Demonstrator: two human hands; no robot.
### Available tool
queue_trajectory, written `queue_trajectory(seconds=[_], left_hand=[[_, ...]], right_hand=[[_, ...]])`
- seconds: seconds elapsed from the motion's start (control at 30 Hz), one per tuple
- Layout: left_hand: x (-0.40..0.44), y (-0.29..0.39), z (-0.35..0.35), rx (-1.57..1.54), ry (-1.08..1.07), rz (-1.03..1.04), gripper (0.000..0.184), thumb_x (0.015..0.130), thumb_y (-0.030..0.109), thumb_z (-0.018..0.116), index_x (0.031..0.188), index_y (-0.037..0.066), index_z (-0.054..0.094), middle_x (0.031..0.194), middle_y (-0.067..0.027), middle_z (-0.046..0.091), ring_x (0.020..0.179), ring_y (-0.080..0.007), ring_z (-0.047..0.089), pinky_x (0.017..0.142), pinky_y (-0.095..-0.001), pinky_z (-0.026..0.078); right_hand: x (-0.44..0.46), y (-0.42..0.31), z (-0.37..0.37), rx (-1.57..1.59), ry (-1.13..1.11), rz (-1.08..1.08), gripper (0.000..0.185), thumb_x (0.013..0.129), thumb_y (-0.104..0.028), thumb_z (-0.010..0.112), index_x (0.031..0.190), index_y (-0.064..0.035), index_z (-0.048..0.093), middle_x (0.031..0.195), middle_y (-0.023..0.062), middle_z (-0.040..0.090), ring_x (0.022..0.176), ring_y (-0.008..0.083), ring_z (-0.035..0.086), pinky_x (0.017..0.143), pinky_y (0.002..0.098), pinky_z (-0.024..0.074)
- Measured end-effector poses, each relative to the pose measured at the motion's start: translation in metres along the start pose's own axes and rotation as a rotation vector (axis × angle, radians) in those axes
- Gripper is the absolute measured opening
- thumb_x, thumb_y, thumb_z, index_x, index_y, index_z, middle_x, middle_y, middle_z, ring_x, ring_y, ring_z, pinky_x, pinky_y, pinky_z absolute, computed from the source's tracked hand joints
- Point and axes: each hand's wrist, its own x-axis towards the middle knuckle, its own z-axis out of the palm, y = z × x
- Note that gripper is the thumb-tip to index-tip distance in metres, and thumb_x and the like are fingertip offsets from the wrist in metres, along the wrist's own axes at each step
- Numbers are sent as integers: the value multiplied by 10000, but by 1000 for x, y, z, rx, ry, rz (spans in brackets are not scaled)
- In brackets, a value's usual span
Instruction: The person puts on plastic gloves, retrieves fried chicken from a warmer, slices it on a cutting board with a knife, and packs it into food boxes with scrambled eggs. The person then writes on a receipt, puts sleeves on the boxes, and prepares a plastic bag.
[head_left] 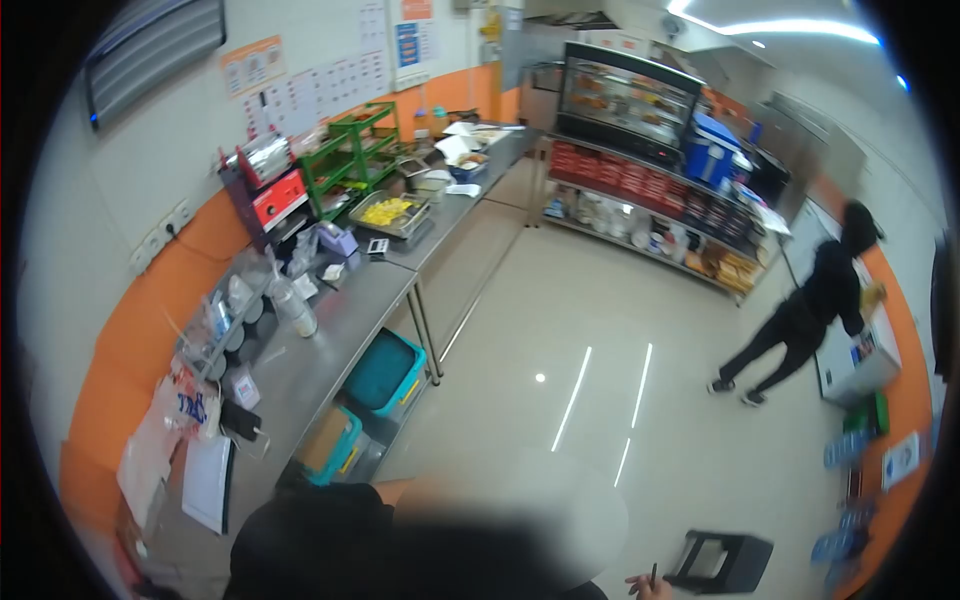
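At the bottom edge of the view, holds a thin dark pen-like object roughly upright in the right hand, with fingers bent narrowly around it; cannot tell how wide the left hand's fingers are, from this view. Just beside the right hand, on the pale floor, shows a black stool. To the left, along a metal worktable, carries a white bottle and yellow pieces in a tray, above teal bins. Across the room, near a glass display case, shows a dark-clothed person beside a white cabinet.
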Motion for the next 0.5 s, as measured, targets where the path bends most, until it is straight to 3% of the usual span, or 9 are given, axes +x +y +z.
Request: queue_trajectory(seconds=[0.07, 0.13, 0.17, 0.23, 0.4, 0.5], left_hand=[[0, -20, 2, -28, -153, -68, 568, 929, 310, 567, 1389, 4, 435, 1302, -221, 567, 1127, -353, 591, 972, -420, 470], [-16, -10, -10, -396, -196, -291, 556, 939, 333, 549, 1382, 12, 450, 1301, -211, 571, 1127, -341, 593, 976, -417, 468], [-16, -3, -15, -539, -179, -360, 551, 944, 344, 540, 1379, 16, 457, 1301, -206, 573, 1127, -335, 594, 978, -416, 467], [-10, 20, -27, -808, -133, -448, 543, 953, 366, 522, 1371, 24, 473, 1300, -195, 576, 1127, -324, 595, 982, -413, 465], [60, 48, -71, -1273, 47, -500, 535, 978, 422, 476, 1354, 43, 511, 1298, -169, 586, 1127, -295, 598, 992, -405, 459], [123, 28, -120, -1415, 218, -440, 539, 992, 455, 449, 1343, 55, 534, 1297, -154, 591, 1127, -277, 600, 998, -401, 456]], right_hand=[[95, -30, -43, -221, -37, -149, 362, 1027, -332, 488, 1023, -38, 699, 806, 61, 659, 716, 154, 589, 652, 315, 485], [186, -75, -60, -241, -31, -219, 380, 965, -265, 576, 751, 12, 724, 612, 36, 619, 537, 102, 497, 527, 280, 411], [225, -108, -67, -182, -109, -235, 436, 948, -297, 590, 653, -7, 729, 605, 31, 602, 547, 118, 498, 539, 312, 415], [287, -184, -71, -223, -240, -346, 383, 982, -287, 537, 801, -42, 770, 598, 33, 578, 565, 116, 499, 529, 315, 404], [452, -349, -30, -220, -516, -462, 423, 1016, -288, 462, 842, 12, 705, 643, 15, 559, 591, 102, 497, 558, 266, 407], [547, -425, 16, -7, -617, -467, 451, 1046, -323, 403, 882, 5, 668, 624, 9, 521, 586, 109, 497, 562, 268, 424]])
